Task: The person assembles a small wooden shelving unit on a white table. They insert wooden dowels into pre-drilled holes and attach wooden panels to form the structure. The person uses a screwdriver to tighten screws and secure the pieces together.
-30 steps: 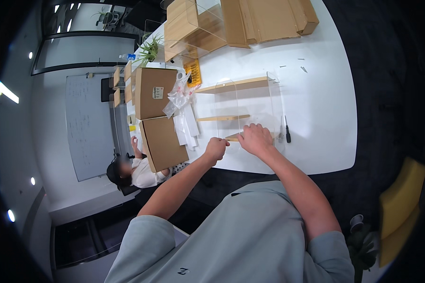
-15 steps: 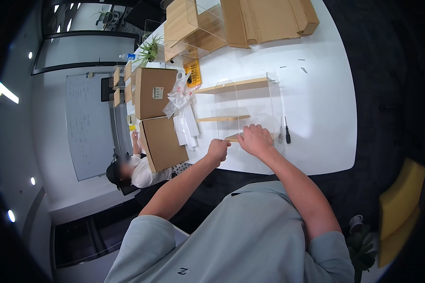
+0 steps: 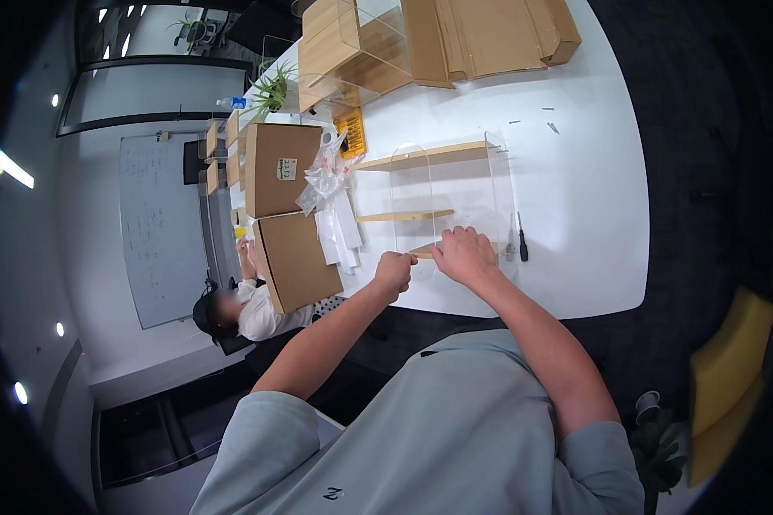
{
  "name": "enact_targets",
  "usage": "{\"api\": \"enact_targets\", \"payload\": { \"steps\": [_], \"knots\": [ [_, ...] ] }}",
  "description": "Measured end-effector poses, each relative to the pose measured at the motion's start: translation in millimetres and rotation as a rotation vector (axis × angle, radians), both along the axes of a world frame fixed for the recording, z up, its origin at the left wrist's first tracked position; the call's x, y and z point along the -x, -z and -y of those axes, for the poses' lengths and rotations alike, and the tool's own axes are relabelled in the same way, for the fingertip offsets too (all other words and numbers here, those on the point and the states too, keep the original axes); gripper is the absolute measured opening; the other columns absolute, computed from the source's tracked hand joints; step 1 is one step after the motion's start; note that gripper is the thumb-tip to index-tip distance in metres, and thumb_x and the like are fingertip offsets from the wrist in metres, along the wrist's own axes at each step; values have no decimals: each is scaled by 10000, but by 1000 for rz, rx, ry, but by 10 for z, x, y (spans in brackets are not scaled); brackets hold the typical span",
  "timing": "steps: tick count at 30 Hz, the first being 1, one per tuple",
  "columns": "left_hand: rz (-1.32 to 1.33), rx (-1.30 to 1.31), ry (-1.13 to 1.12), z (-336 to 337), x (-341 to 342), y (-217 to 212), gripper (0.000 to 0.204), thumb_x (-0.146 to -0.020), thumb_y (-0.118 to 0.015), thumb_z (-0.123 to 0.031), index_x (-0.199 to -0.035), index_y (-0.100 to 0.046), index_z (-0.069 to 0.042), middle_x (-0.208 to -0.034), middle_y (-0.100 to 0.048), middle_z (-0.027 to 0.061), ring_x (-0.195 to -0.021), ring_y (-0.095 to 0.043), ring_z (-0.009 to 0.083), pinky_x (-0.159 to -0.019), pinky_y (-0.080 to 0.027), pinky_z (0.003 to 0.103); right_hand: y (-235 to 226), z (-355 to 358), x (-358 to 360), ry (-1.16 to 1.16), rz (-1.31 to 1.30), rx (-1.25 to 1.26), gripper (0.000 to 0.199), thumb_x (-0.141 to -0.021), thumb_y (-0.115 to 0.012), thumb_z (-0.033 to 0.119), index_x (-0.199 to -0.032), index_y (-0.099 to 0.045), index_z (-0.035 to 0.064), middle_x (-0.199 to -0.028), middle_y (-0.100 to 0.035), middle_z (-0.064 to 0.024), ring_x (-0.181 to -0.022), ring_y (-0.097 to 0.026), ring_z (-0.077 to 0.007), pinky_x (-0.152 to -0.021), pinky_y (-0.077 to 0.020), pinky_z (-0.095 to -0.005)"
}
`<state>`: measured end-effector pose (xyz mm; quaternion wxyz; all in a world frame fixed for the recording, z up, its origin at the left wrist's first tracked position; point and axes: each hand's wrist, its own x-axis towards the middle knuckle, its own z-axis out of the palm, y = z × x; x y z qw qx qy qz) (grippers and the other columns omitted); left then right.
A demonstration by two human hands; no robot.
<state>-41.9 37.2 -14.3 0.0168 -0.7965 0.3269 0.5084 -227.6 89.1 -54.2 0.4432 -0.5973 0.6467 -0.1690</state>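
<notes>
A shelf unit with clear acrylic side panels and several wooden boards lies on the white table. My right hand is closed over its nearest wooden board, fingers bent round the board and panel edge. Close by on the left, my left hand is curled shut at the near end of the clear panel; whatever is inside those fingers is hidden. Farther in are a middle board and a longer far board. To the right of my right hand lies a black-handled screwdriver.
Loose screws lie on the far right of the table. Cardboard boxes, plastic wrap and an orange tool set are at left. An assembled shelf and opened carton stand beyond. A person sits at left.
My left hand has shifted very slightly, while my right hand holds its place. The seated person's hand and head have moved a little.
</notes>
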Motion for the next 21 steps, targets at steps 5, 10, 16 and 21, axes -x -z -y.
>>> {"api": "enact_targets", "payload": {
  "steps": [5, 10, 16, 21],
  "knots": [
    [15, -2, 18, -25, 0, 8, 173, -999, -520, -116, -959, -636, 5, -569, -384, -23, -418, -295, 109, -394, -221, 334, -10, 11, 6, -3, 2, -18, 410, -1007, -625, 404, -1079, -741, 17, -1094, -727, -179, -1077, -682, -362, -915, -546, -510],
    [6, -5, 7, -16, 3, 11, 162, -1002, -522, -108, -954, -630, 4, -580, -383, -21, -423, -296, 109, -397, -210, 328, 1, 12, 1, -1, -1, -15, 415, -1009, -620, 408, -1078, -745, 18, -1102, -726, -180, -1082, -680, -362, -920, -544, -510],
    [-45, -156, -160, 118, 45, 25, 173, -1064, -484, -123, -999, -602, -15, -613, -304, -66, -462, -267, 75, -418, -193, 286, -30, 24, 5, -2, -2, -42, 383, -1013, -624, 387, -1088, -761, 38, -1122, -726, -162, -1118, -666, -343, -937, -526, -503],
    [264, 17, 468, 80, -35, 112, 228, -1037, -524, -140, -889, -634, -5, -626, -529, 45, -485, -484, 173, -442, -373, 360, -57, 19, -2, -10, -4, -48, 381, -1009, -629, 388, -1083, -762, 39, -1108, -725, -155, -1106, -666, -338, -931, -524, -497]
  ]
}}
